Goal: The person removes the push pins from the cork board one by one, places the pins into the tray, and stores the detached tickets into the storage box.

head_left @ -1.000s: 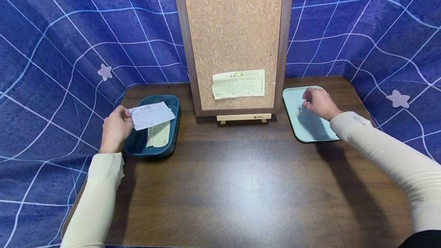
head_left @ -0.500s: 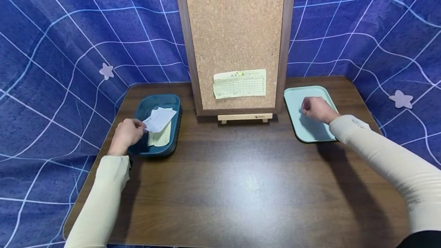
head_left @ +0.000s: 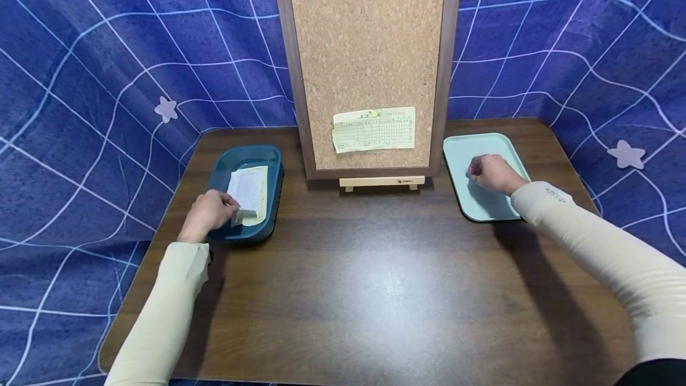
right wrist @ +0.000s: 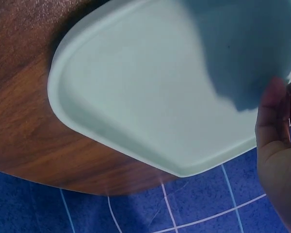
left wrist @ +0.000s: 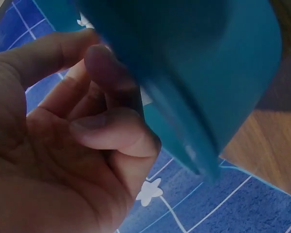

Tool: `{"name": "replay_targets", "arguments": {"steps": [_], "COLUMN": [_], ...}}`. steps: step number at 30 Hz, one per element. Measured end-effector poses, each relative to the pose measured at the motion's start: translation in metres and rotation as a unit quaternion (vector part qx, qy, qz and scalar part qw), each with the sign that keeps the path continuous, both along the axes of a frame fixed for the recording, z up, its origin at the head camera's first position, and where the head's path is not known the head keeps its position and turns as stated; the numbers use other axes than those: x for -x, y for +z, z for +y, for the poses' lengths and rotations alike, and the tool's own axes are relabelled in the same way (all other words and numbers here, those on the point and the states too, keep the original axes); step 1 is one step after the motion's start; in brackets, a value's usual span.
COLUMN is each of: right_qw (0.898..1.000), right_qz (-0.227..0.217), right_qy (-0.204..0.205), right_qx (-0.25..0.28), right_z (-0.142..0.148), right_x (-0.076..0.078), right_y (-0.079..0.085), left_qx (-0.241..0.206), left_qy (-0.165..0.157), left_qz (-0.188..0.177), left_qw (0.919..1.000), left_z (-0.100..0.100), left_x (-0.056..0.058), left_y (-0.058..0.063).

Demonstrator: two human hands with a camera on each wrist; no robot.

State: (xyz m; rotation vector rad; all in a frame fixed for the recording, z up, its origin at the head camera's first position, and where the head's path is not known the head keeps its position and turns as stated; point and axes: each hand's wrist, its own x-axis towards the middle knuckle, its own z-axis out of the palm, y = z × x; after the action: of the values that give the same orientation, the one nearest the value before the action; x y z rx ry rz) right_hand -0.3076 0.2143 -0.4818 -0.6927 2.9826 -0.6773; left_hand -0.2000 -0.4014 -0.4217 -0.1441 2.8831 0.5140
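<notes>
At the left, my left hand [head_left: 211, 212] pinches the lower edge of a white paper slip [head_left: 245, 188]. The slip lies over a yellowish form [head_left: 262, 195] inside the dark blue tray [head_left: 218, 180]. In the left wrist view the tray wall [left wrist: 223, 63] hides most of the slip, with thumb and fingers bent at its rim. Over the light green tray [head_left: 461, 148], my right hand [head_left: 497, 173] has thumb and forefinger pinched together low above the surface. A small pale thing lay at that spot; the fingertips [right wrist: 276, 90] now cover it, and I cannot tell its kind.
A framed cork board [head_left: 370, 46] stands on a wooden stand [head_left: 382, 181] at the back centre. One printed form [head_left: 375, 133] is fixed low on it by a yellow-green pin [head_left: 374, 114]. Blue curtains [head_left: 80, 76] with stars enclose the brown table [head_left: 343, 290].
My left hand has moved right and down, laying the white slip onto the yellowish form in the tray. My right hand has lowered slightly over the green tray, fingertips reaching the small pale thing.
</notes>
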Motion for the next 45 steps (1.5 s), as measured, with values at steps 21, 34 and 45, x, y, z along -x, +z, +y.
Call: {"name": "replay_targets", "arguments": {"steps": [21,34,45], "right_qw": [1.000,0.997,0.963], "right_qz": [-0.010,0.067,0.244], "right_qy": [0.000,-0.007,0.015], "right_qx": [-0.007,0.028,0.116], "right_z": [0.002,-0.003,-0.033], "right_x": [-0.002,-0.008,-0.023], "right_y": [-0.006,0.014,0.049], "left_qx": [-0.008,-0.075,-0.116], "left_qy": [0.048,-0.028,-0.047], "left_qz": [-0.028,0.113,0.192], "left_qw": [0.9984,0.9904,0.9734], "left_z": [0.011,0.027,0.055], "left_x": [0.004,0.017,0.030], "left_y": [0.002,-0.001,0.008]}}
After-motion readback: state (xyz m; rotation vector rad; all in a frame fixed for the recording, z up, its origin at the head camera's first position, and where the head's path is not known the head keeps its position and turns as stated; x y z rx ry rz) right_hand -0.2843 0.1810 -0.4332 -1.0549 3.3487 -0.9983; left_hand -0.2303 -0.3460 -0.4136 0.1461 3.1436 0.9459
